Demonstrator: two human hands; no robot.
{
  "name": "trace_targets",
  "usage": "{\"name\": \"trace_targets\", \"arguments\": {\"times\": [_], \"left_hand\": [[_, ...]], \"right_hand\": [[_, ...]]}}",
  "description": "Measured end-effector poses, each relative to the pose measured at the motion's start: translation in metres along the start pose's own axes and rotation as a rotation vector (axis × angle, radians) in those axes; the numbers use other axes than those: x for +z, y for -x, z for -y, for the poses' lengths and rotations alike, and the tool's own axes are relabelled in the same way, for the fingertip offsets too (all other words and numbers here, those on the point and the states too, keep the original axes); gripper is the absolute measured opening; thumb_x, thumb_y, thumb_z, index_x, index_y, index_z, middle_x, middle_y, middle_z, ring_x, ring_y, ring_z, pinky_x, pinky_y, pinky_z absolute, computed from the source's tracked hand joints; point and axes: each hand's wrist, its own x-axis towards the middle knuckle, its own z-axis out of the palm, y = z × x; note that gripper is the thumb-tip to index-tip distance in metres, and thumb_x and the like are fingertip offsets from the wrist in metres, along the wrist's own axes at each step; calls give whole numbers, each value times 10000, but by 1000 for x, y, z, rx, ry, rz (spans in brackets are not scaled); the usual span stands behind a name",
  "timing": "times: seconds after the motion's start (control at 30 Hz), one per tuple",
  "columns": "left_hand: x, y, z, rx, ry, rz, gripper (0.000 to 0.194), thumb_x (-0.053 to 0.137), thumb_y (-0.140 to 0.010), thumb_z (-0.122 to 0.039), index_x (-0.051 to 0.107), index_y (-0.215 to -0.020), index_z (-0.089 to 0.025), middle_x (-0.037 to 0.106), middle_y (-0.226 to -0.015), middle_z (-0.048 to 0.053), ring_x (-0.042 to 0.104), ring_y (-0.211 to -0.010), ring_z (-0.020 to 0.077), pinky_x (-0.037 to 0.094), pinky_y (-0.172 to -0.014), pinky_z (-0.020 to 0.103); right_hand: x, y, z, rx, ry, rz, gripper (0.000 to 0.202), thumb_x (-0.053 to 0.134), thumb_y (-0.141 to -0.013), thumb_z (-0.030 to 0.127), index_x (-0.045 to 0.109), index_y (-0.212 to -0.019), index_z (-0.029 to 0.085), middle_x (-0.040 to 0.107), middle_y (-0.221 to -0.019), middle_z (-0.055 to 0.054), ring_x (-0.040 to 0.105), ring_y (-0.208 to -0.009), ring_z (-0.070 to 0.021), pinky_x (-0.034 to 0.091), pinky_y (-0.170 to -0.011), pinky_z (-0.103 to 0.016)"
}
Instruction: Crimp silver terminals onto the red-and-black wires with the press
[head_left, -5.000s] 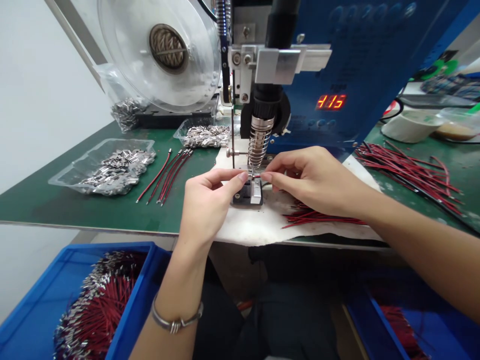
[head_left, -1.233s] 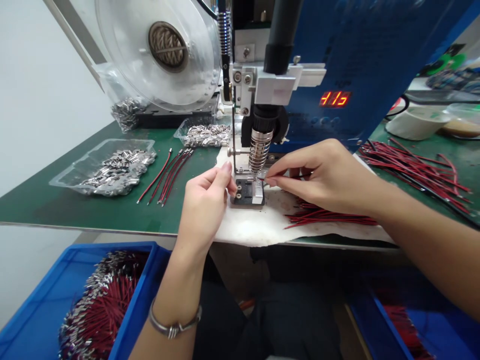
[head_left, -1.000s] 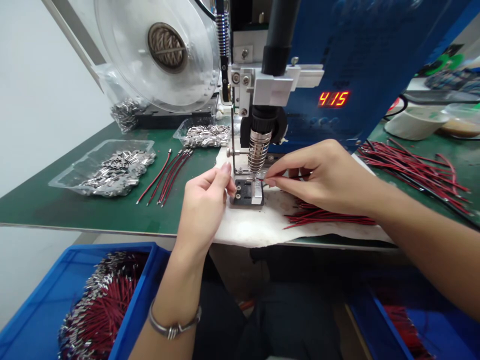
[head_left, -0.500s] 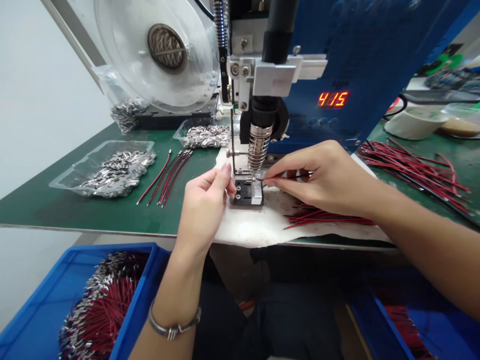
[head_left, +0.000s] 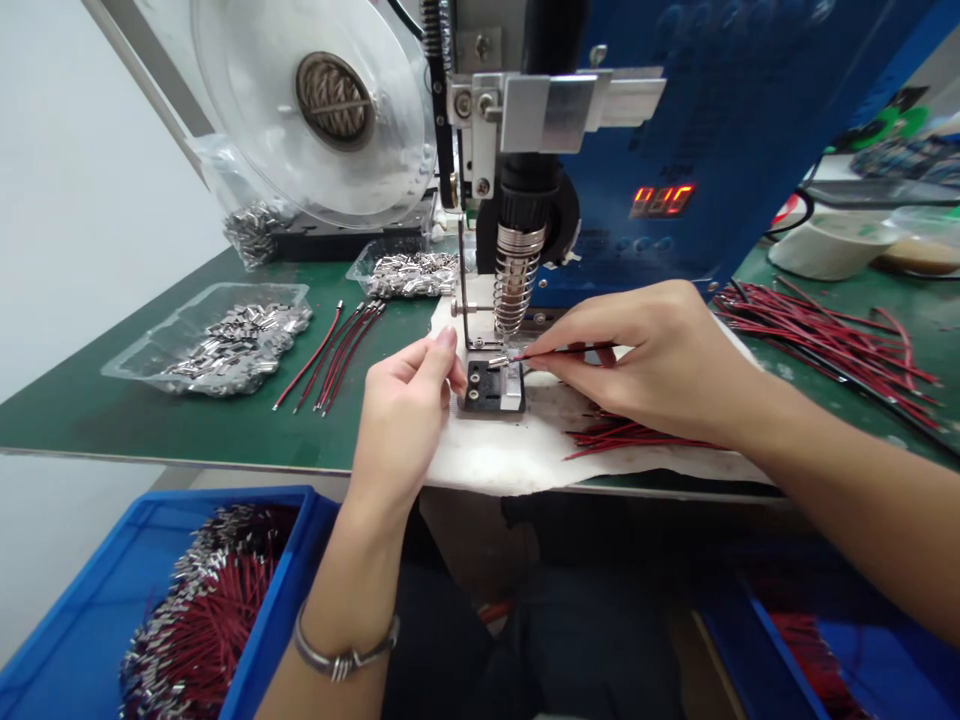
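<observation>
**One wire, pinched in my right hand, its silver end over the black fixture**

Compared with half a second ago, the machine's silver bracket [head_left: 544, 112] sits higher at upper centre, and the spring-wrapped tip [head_left: 520, 243] below it is clear of the wire [head_left: 581, 348]. The wire's silver end [head_left: 499, 362] now slants above the black fixture [head_left: 477, 402], at the middle of the frame. My right hand [head_left: 660, 355] is clamped on the wire between thumb and forefinger. My left hand [head_left: 412, 400] has barely moved: thumb and fingers are drawn together just beside the fixture's left edge.

The red display [head_left: 663, 201], upper right of centre, read 415 before; its digits are only partly lit now, and I can't read the last one surely. Other lettering on the blue machine [head_left: 720, 140] is too blurred.

At left, a clear tray [head_left: 146, 350] holds loose silver pieces; a smaller tray [head_left: 358, 268], upper centre-left, holds more, as does the plastic bag [head_left: 225, 165] behind. Lower left, a blue bin [head_left: 82, 600] is heaped with red wires with silver ends. Another blue bin [head_left: 885, 655], lower right, also holds red wires.
</observation>
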Motion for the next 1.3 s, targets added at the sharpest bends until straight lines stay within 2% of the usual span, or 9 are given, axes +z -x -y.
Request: {"name": "trace_targets", "arguments": {"times": [0.17, 0.33, 0.4, 0.47, 0.57, 0.73, 0.93, 1.13, 1.3], "left_hand": [[-1, 3, -1, 56, 63, -113, 393, 638, -907, -376, 527, -599, -159, 414, -562, -20, 221, -454, 57, 118, -445, 255], [-1, 38, -4, 172, 32, -347, 342, 584, -949, -358, 607, -655, -184, 362, -518, -31, 239, -467, 81, 169, -455, 253], [4, 58, -3, 119, -17, -267, 263, 581, -947, -329, 691, -748, -199, 383, -513, -31, 258, -471, 88, 194, -451, 250], [13, 74, -1, 66, -80, -85, 190, 631, -916, -320, 719, -799, -199, 475, -558, -16, 347, -503, 95, 283, -470, 239], [26, 88, 1, 22, -90, 92, 254, 702, -864, -325, 664, -664, -172, 477, -541, -13, 372, -502, 95, 344, -481, 235], [34, 100, 3, -22, -37, -20, 453, 708, -865, -323, 539, -480, -155, 362, -406, -40, 262, -412, 56, 316, -439, 213], [31, 110, 7, -116, -33, 47, 317, 710, -868, -432, 747, -700, -166, 338, -354, -58, 237, -337, 44, 306, -385, 197], [32, 112, 8, -163, -14, 53, 318, 711, -859, -484, 757, -881, -169, 654, -557, 22, 316, -338, 27, 238, -344, 173], [10, 105, -1, -78, -199, 0, 321, 636, -910, -472, 692, -788, -181, 643, -583, -6, 367, -390, 47, 285, -393, 184]], "right_hand": [[-3, 0, 2, -55, -21, -9, 164, 653, -891, 205, 814, -869, 218, 793, -866, -40, 712, -709, -199, 525, -682, -333], [-18, 4, 21, 1, -182, 22, 133, 690, -873, 214, 819, -885, 240, 788, -825, -9, 715, -689, -168, 538, -624, -279], [-19, 9, 36, 24, -260, -22, 119, 707, -857, 183, 818, -850, 224, 787, -809, -2, 712, -680, -145, 550, -629, -245], [-13, 14, 52, 66, -370, -87, 133, 705, -842, 135, 819, -834, 205, 788, -799, -1, 716, -679, -131, 562, -630, -216], [5, 22, 73, 153, -555, -149, 157, 710, -807, 86, 822, -818, 196, 790, -799, -11, 723, -686, -134, 577, -605, -199], [23, 27, 83, 343, -706, -331, 60, 801, -745, 160, 813, -725, 215, 772, -709, -2, 710, -606, -127, 567, -529, -173], [22, 35, 75, 514, -823, -284, 50, 835, -716, 249, 797, -709, 217, 747, -679, 0, 643, -508, -103, 500, -398, -147], [25, 39, 71, 549, -809, -316, 107, 867, -683, 289, 787, -695, 219, 757, -726, -19, 666, -556, -127, 532, -446, -177], [24, 46, 64, 486, -730, -280, 132, 829, -753, 304, 790, -818, 196, 786, -813, -34, 727, -661, -162, 554, -522, -198]]}}
